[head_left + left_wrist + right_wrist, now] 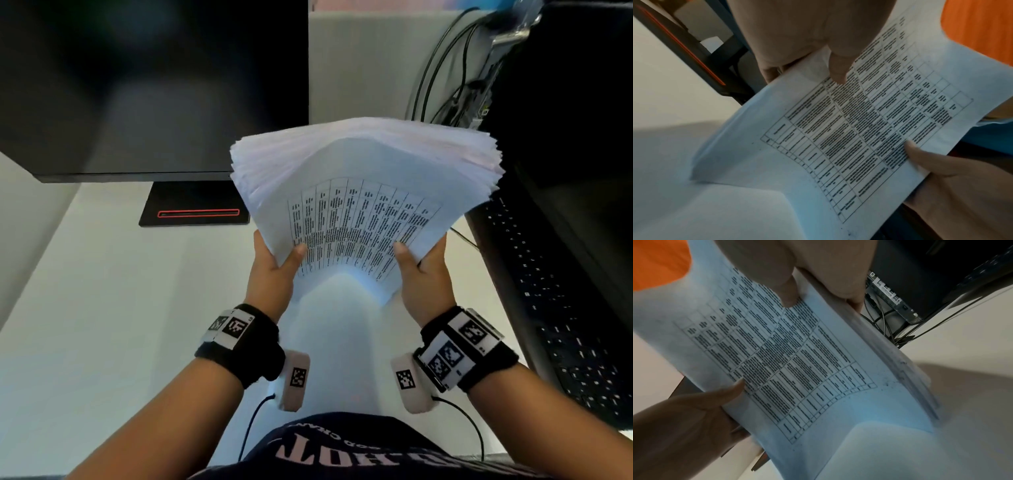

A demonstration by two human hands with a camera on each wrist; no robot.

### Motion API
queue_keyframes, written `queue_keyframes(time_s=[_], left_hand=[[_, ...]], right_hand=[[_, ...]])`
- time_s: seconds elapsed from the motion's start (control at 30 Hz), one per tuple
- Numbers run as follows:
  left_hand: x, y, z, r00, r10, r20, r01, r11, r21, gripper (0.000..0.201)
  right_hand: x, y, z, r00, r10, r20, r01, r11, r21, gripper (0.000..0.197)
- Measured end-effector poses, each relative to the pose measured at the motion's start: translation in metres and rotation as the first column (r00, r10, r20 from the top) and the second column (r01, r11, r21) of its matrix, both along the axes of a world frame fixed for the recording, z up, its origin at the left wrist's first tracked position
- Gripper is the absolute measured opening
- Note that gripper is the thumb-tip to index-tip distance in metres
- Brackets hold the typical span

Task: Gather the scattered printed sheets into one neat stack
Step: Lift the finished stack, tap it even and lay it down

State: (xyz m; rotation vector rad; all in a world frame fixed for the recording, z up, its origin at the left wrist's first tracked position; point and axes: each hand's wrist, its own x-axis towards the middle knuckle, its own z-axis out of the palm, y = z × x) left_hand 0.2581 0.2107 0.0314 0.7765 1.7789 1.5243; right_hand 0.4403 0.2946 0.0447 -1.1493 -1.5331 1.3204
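Observation:
A thick stack of printed sheets [359, 192] stands upright over the white desk [102, 308], bowed, with a printed table facing me. Its top edges fan out unevenly. My left hand [279, 253] grips the stack's left edge, thumb on the front. My right hand [423, 260] grips the right edge the same way. In the left wrist view the left hand [807, 32] pinches the stack [838, 138], with the right hand [951, 186] across from it. In the right wrist view the stack [787, 361] sits between the right hand [797, 264] and the left hand [684, 418]. The lower edge is blurred; I cannot tell whether it touches the desk.
A dark monitor [154, 85] on a black stand base [195, 209] fills the back left. A black keyboard [565, 325] lies along the right side. Cables [445, 85] and a dark computer case [565, 85] stand at the back right.

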Motion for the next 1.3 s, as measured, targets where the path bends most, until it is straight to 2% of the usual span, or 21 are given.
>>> queue_keyframes(time_s=[0.2, 0.27, 0.37, 0.43, 0.5, 0.57, 0.6, 0.67, 0.7, 0.8, 0.9, 0.97, 1.03, 1.07, 1.13, 1.2, 1.27, 1.3], left_hand=[[-0.008, 0.006, 0.012, 0.998, 0.058, 0.029, -0.059, 0.997, 0.047, 0.032], [-0.018, 0.001, 0.015, 0.996, 0.070, 0.054, -0.073, 0.996, 0.056, 0.037], [-0.036, -0.009, 0.018, 0.995, 0.057, 0.087, -0.065, 0.994, 0.088, 0.043], [-0.044, -0.014, 0.022, 0.985, 0.069, 0.160, -0.090, 0.987, 0.132, 0.042], [-0.052, -0.017, 0.025, 0.946, 0.084, 0.313, -0.144, 0.974, 0.176, 0.043], [-0.059, -0.021, 0.025, 0.884, 0.086, 0.459, -0.197, 0.960, 0.200, 0.042], [-0.062, -0.024, 0.025, 0.854, 0.091, 0.513, -0.221, 0.955, 0.198, 0.041], [-0.064, -0.029, 0.024, 0.802, 0.088, 0.591, -0.244, 0.951, 0.190, 0.040], [-0.062, -0.031, 0.022, 0.783, 0.062, 0.619, -0.233, 0.952, 0.198, 0.041], [-0.058, -0.038, 0.021, 0.748, -0.003, 0.663, -0.179, 0.962, 0.205, 0.044], [-0.075, -0.048, 0.023, 0.779, -0.002, 0.627, -0.156, 0.968, 0.197, 0.050], [-0.100, -0.057, 0.026, 0.781, 0.049, 0.623, -0.209, 0.960, 0.186, 0.055], [-0.131, -0.071, 0.028, 0.792, 0.130, 0.597, -0.276, 0.948, 0.160, 0.054], [-0.148, -0.079, 0.027, 0.821, 0.152, 0.550, -0.269, 0.953, 0.138, 0.054], [-0.177, -0.096, 0.025, 0.915, 0.120, 0.384, -0.161, 0.984, 0.075, 0.059], [-0.194, -0.107, 0.026, 0.977, 0.004, 0.215, 0.006, 0.999, -0.045, 0.059], [-0.203, -0.109, 0.030, 0.990, -0.079, 0.113, 0.095, 0.985, -0.141, 0.048], [-0.209, -0.108, 0.032, 0.991, -0.075, 0.114, 0.094, 0.980, -0.173, 0.043]], right_hand=[[-0.003, 0.003, 0.003, 0.999, -0.040, 0.020, 0.040, 0.998, -0.042, 0.039], [-0.003, 0.006, 0.006, 0.997, -0.022, 0.080, 0.024, 1.000, -0.018, 0.028], [0.002, 0.007, 0.009, 0.998, 0.032, 0.053, -0.025, 0.991, -0.129, 0.017], [0.008, 0.002, 0.008, 0.994, 0.094, 0.051, -0.082, 0.977, -0.195, 0.018], [0.013, -0.005, 0.005, 0.991, 0.124, 0.048, -0.109, 0.962, -0.252, 0.023], [0.011, -0.012, 0.001, 0.996, 0.075, -0.042, -0.085, 0.938, -0.337, 0.029], [0.008, -0.016, 0.000, 0.987, 0.017, -0.162, -0.082, 0.911, -0.404, 0.034], [-0.004, -0.026, 0.000, 0.913, -0.094, -0.396, -0.136, 0.846, -0.516, 0.047], [-0.013, -0.031, 0.002, 0.884, -0.119, -0.452, -0.160, 0.832, -0.532, 0.051], [-0.037, -0.039, 0.008, 0.877, -0.167, -0.451, -0.107, 0.847, -0.521, 0.050], [-0.046, -0.039, 0.018, 0.897, -0.143, -0.418, -0.080, 0.878, -0.472, 0.043], [-0.043, -0.036, 0.024, 0.913, -0.120, -0.390, -0.071, 0.894, -0.442, 0.037], [-0.038, -0.034, 0.025, 0.920, -0.096, -0.379, -0.075, 0.909, -0.411, 0.043], [-0.036, -0.034, 0.026, 0.923, -0.073, -0.378, -0.088, 0.916, -0.393, 0.047], [-0.035, -0.035, 0.026, 0.928, -0.023, -0.371, -0.114, 0.933, -0.342, 0.050], [-0.036, -0.035, 0.024, 0.934, 0.016, -0.357, -0.129, 0.947, -0.294, 0.048], [-0.042, -0.037, 0.025, 0.957, 0.073, -0.279, -0.144, 0.960, -0.241, 0.044], [-0.046, -0.039, 0.027, 0.972, 0.104, -0.212, -0.149, 0.968, -0.204, 0.048]])
